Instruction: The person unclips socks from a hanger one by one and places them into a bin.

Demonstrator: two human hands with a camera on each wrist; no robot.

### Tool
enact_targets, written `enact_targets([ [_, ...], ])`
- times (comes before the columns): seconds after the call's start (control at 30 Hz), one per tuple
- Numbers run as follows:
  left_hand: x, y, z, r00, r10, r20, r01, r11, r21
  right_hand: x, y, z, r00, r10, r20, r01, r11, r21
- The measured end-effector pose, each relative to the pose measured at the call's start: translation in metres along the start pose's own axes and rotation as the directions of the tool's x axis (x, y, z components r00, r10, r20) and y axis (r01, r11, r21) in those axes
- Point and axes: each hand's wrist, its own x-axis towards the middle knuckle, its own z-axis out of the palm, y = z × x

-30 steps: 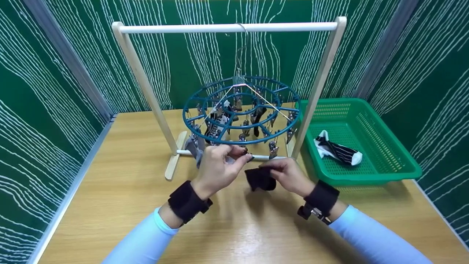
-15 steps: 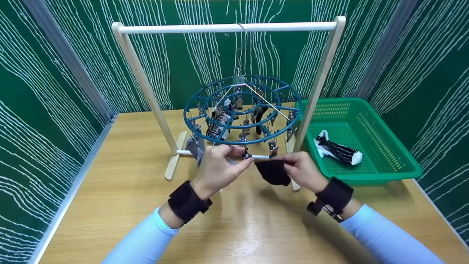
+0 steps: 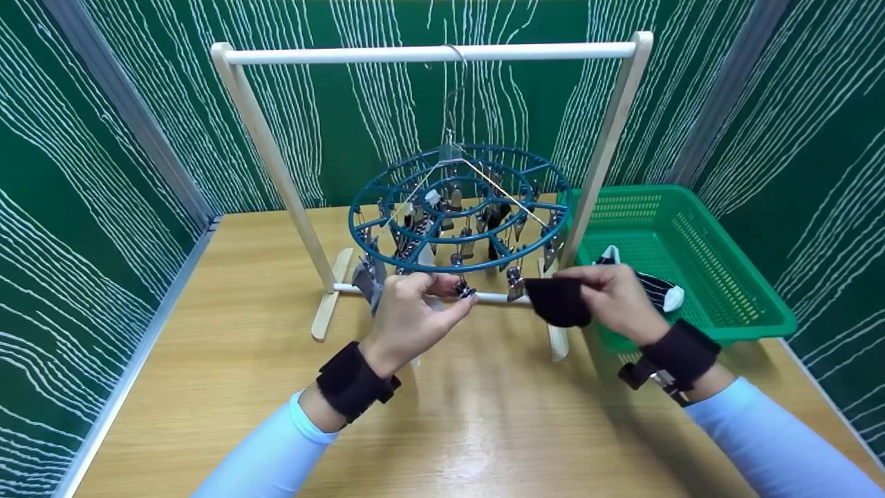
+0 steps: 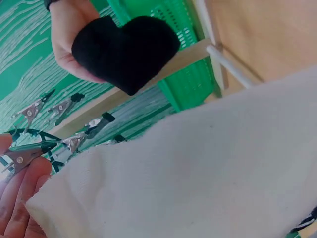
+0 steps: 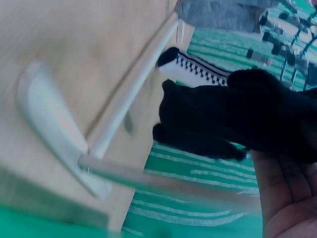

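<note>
My left hand (image 3: 415, 315) pinches a metal clip (image 3: 463, 287) that hangs from the front rim of the round teal hanger (image 3: 442, 268). The left wrist view shows the clip's dark-tipped handles between thumb and fingers, and a pale cloth (image 4: 208, 168) fills much of the foreground. To the right, my right hand (image 3: 626, 304) holds a black sock (image 3: 560, 302) by its upper edge, in front of the rack's right foot. In the right wrist view this sock (image 5: 213, 109) partly hides a patterned sock (image 5: 193, 69) hanging behind it. Several clips dangle from the hanger.
A wooden rack (image 3: 266, 145) with a white top bar (image 3: 346, 54) carries the hanger. A grey sock (image 3: 370, 277) hangs at its left. The green basket (image 3: 733, 270) at the right contains a black-and-white striped sock (image 3: 657, 289), partly behind my right hand. Green walls surround the table (image 3: 228, 387).
My right hand has moved right and slightly up with the black sock, away from the left hand and in front of the basket. The left hand has stayed at the clip.
</note>
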Motion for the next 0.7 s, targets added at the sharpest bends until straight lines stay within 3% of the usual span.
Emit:
enact_targets([
  [0.3,-0.001,-0.002,-0.001,0.999,-0.052,0.014,0.051,0.999,0.009,0.008,0.001,-0.046,0.998,-0.011,-0.069,0.005,0.996,-0.092],
  [0.7,-0.002,-0.003,0.0,0.998,-0.055,0.012,0.055,0.998,0.016,0.034,0.003,-0.095,0.992,0.042,-0.117,-0.064,0.98,-0.187],
])
